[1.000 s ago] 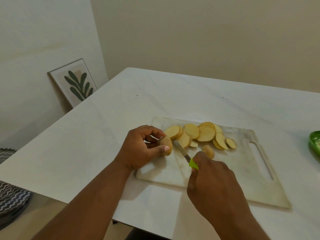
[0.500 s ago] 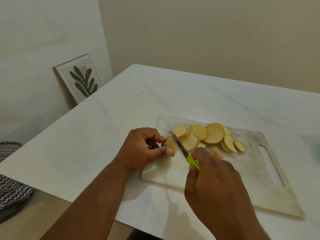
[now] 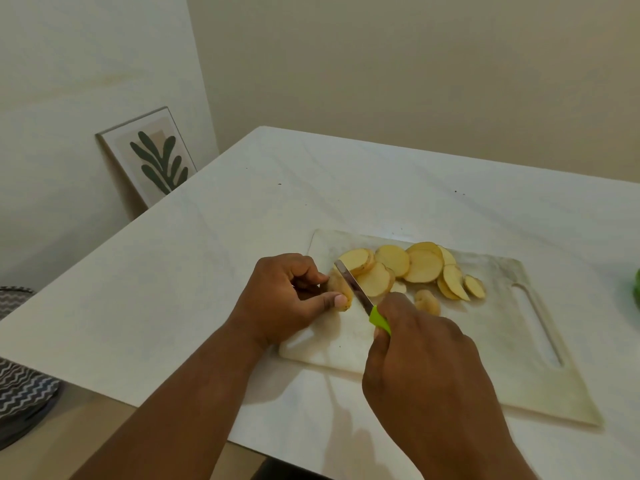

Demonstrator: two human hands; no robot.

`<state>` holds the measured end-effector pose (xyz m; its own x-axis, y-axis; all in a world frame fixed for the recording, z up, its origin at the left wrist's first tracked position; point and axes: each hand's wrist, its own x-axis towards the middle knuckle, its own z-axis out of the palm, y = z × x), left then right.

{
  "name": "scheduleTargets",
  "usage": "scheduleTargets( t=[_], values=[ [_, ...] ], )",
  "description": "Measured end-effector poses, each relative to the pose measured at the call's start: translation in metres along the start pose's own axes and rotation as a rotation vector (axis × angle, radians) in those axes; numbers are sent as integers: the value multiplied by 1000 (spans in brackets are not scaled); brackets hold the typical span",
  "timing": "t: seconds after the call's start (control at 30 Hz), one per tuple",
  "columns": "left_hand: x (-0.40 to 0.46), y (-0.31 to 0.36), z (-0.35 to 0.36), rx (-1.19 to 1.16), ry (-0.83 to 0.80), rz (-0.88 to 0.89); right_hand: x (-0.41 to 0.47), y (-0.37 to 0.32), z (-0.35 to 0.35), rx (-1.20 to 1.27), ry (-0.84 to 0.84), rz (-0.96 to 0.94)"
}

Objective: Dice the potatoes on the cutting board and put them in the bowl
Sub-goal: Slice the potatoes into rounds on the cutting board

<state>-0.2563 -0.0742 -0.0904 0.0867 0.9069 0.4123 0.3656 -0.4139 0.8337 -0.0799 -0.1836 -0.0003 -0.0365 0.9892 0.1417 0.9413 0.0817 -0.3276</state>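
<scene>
A white cutting board (image 3: 512, 368) lies on the table. Several round potato slices (image 3: 422, 266) are spread along its far side, and a small end piece (image 3: 427, 301) lies nearer to me. My left hand (image 3: 280, 303) pinches the remaining potato piece (image 3: 341, 289) between thumb and fingers at the board's left end. My right hand (image 3: 426, 368) grips a knife (image 3: 360, 292) by its green handle. The blade rests against the right face of the held piece. The green bowl (image 3: 636, 292) shows only as a sliver at the right edge.
The white table (image 3: 207, 271) ends just in front of the board and at the left. A framed leaf picture (image 3: 152, 161) leans on the wall at the far left. A zigzag-patterned cushion (image 3: 20, 393) sits below the table's left edge.
The knife lifted off the board and moved up against the held potato piece. My view shifted left, so the bowl slid to the frame's edge.
</scene>
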Motion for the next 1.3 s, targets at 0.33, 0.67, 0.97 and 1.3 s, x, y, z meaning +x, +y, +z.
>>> scheduleTargets(
  t=[0.33,0.67,0.97,1.3],
  values=[
    [0,0,3,-29,-9,12,5,1,-5,16,-32,-6],
    [3,0,4,-11,-9,-8,26,3,-3,40,-50,-22],
    [1,0,5,-17,-20,24,46,-2,16,45,-93,-75],
    [0,0,4,14,-12,35,26,-1,17,73,-152,-68]
  ],
)
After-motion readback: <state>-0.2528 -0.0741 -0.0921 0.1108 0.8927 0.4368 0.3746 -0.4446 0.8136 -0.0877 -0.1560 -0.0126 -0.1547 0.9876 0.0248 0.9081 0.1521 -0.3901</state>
